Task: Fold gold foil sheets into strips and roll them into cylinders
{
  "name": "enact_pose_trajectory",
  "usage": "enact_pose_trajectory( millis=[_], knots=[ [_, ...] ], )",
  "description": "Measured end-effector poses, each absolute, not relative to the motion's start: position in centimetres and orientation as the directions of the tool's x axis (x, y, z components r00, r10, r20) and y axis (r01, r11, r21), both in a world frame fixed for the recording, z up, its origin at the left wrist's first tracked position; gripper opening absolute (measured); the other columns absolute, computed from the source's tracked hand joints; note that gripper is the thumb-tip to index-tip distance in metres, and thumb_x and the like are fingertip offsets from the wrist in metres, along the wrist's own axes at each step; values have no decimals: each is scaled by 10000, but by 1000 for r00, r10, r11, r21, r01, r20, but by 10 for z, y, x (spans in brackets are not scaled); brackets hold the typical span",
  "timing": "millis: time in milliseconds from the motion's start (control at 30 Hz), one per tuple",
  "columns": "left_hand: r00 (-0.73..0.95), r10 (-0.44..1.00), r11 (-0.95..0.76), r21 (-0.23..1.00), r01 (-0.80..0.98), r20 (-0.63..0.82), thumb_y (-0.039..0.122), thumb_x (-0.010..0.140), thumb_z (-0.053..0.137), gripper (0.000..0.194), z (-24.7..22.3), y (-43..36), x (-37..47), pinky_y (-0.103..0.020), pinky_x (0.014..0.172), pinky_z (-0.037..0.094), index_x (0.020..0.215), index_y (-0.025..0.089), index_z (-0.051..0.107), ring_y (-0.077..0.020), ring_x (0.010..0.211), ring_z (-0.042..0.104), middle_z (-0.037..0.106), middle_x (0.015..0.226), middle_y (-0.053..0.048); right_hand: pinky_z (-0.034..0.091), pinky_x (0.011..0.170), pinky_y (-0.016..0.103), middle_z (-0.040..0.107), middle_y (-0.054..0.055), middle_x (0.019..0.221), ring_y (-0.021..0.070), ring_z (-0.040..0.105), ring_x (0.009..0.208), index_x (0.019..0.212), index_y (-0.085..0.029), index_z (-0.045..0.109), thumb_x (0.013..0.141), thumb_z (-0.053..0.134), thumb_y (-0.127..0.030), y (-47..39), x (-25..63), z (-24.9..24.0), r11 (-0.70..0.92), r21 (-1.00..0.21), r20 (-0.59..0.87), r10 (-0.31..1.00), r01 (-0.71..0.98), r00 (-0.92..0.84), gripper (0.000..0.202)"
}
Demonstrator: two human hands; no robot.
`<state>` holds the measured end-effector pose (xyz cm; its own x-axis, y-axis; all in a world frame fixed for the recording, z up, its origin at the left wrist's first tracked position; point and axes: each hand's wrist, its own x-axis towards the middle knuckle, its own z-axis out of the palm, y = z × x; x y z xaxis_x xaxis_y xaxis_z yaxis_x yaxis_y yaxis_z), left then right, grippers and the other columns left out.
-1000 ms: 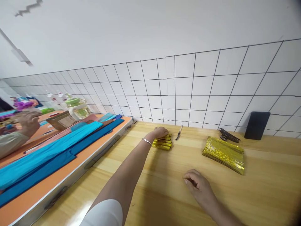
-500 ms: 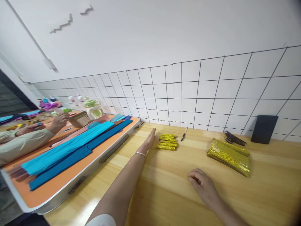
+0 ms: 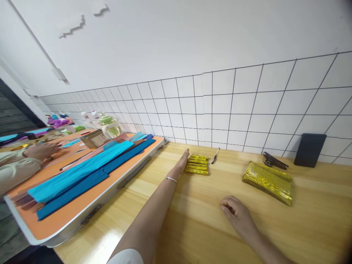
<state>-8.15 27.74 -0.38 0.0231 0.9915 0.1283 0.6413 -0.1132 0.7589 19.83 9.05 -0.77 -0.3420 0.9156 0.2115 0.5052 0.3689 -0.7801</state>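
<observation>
My left hand (image 3: 182, 162) is stretched out edge-down on the wooden table, fingers straight. Its palm side meets the left ends of several narrow, shiny gold folded strips (image 3: 197, 165) lying in a row. Holding nothing that shows, my right hand (image 3: 235, 212) rests on the table nearer to me, its fingers curled in toward the thumb. A stack of flat gold foil sheets or bags (image 3: 268, 182) lies beyond it to the right. Behind the strips there is a pen (image 3: 216, 156).
A black clip (image 3: 275, 160) lies behind the gold stack, and a dark upright slab (image 3: 310, 150) leans on the tiled wall. On the left, an orange-topped table (image 3: 115, 187) carries blue cloth (image 3: 90, 170), a cardboard box (image 3: 95, 138) and a green-lidded bottle (image 3: 110, 126). A co-worker's hands (image 3: 45, 149) are there.
My left hand has moved right, up against the gold strips, whose ends now sit slightly further right. My right hand stays put. The co-worker's hands have drawn together, lower and leftward.
</observation>
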Motion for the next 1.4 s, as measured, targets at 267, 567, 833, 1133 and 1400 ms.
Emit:
enact_pose_trajectory(
  millis=[267,567,833,1133,1400],
  knots=[
    [91,941,-255,509,822,325,665,835,331,771,14,228,-52,-425,1135,48,1442,229,142,-259,1392,-73,-20,1529,-26,415,690,277,578,25,811,163,539,764,798,-202,592,844,450,-244,89,199,-6,369,-784,213,915,499,-342,154],
    [106,953,-166,195,967,283,716,707,493,962,-18,179,-61,-578,1054,122,1444,308,28,-384,1361,-118,-140,1514,-61,409,644,272,579,21,790,159,531,719,782,-203,602,839,462,-254,89,197,-5,374,-773,215,915,513,-342,160],
    [133,972,-177,229,957,194,737,759,363,863,-25,215,-51,-541,1063,131,1444,287,93,-385,1371,-40,-13,1526,-88,413,643,274,594,27,794,165,543,724,799,-206,622,839,457,-274,90,198,-6,372,-772,210,914,516,-346,183],
    [195,969,-225,215,950,153,714,792,332,748,-27,245,-59,-483,1072,164,1415,317,214,-334,1379,47,102,1519,-45,406,644,270,583,18,780,157,539,715,786,-203,616,837,463,-254,89,197,-3,381,-768,220,912,515,-346,169],
    [168,974,-199,218,956,149,719,798,296,742,-28,254,-51,-500,1059,166,1414,316,207,-343,1366,86,127,1513,-56,408,625,273,584,18,768,159,536,701,778,-209,618,829,466,-266,89,198,-5,362,-777,208,920,516,-333,170]
  ],
)
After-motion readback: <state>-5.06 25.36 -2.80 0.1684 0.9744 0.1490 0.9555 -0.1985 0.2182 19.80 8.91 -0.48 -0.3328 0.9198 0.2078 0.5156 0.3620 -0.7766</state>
